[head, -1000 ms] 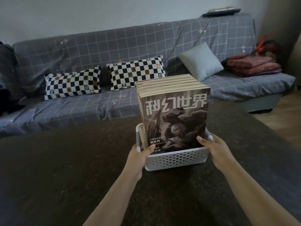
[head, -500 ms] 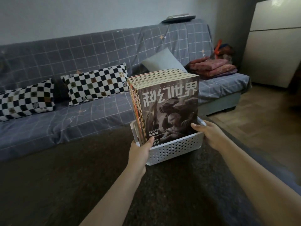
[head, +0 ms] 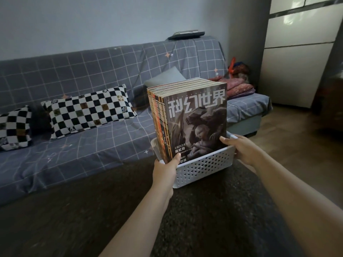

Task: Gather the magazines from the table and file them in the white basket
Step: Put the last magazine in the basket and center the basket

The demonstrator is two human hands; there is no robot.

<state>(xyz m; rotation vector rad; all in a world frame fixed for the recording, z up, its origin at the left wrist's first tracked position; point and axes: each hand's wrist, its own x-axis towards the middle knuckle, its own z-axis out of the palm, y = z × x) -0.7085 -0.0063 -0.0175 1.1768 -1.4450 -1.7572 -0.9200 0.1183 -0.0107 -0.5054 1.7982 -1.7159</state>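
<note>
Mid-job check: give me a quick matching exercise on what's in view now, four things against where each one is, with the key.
Things:
1. magazines
2. left hand
3. right hand
4. checkered pillow

Places:
A. on the sofa
B. at the white basket's near left corner
C. upright in the basket
D. at the basket's right end

Pairs: 1-C, 2-B, 3-D, 4-A

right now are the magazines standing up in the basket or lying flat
Standing up. The magazines sit on their bottom edges in the white basket, front cover facing the camera, top edges well above the rim.
</note>
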